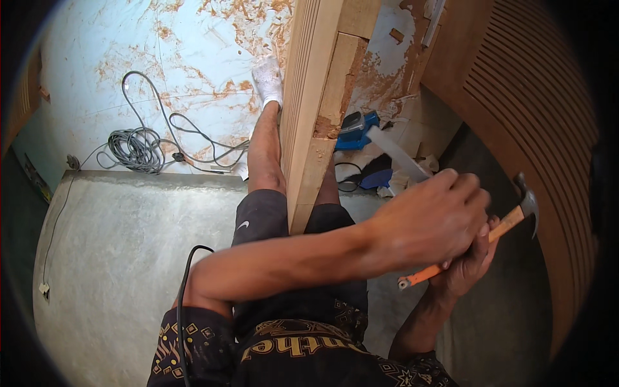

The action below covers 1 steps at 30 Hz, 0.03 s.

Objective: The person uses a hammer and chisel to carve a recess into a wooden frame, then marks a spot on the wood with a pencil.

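Note:
My left arm reaches across my body to the right. Its hand (431,216), slightly blurred, is closed on a chisel whose flat grey blade (398,153) points up and left; the grip is hidden in the fingers. Just below, my right hand (469,267) is wrapped round the orange handle (422,276) of a claw hammer, whose metal head (529,205) sticks out to the right. The two hands overlap closely. A long wooden door (311,109) stands on edge between my legs, with a rough chipped recess (327,127) cut in its edge.
Right of the door lie a blue power tool (359,131) and a dark brush-like thing (377,173). A coiled black cable (134,151) lies at left on a shavings-strewn pale sheet (200,58). A slatted wooden panel (516,97) stands on the right.

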{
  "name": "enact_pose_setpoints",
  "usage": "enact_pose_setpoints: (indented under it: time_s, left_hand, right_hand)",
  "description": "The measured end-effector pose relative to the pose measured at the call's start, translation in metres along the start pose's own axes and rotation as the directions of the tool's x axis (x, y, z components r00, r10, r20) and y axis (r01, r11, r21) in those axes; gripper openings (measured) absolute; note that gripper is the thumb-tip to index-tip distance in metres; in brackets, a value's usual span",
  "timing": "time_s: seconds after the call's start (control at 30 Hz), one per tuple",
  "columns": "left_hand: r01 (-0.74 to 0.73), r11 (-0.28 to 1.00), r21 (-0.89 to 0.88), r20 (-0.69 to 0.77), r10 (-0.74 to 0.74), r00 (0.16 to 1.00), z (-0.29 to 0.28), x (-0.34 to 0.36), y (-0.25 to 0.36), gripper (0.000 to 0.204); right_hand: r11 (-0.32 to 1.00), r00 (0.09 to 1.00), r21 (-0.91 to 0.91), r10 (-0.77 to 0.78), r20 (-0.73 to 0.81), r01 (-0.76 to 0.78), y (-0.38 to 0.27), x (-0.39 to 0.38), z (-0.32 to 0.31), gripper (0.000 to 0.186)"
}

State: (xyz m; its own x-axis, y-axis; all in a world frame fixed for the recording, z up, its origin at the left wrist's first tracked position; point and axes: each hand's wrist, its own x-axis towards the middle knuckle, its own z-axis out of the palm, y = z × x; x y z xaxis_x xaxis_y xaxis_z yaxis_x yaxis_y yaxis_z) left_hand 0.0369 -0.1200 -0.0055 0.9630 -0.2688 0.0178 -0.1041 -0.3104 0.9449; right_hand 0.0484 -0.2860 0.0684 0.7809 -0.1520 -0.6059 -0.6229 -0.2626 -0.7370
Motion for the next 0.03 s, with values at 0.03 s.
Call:
enact_pose_setpoints:
  time_s: [0.03]
  left_hand:
    - [-0.059,0.996,0.071,-0.158,0.070,0.985,-0.0025,-0.0109,0.0076,0.032]
  right_hand:
    - [1.000,1.000,-0.008,-0.003,-0.003,0.003,-0.0025,0.0002,-0.0010,0.050]
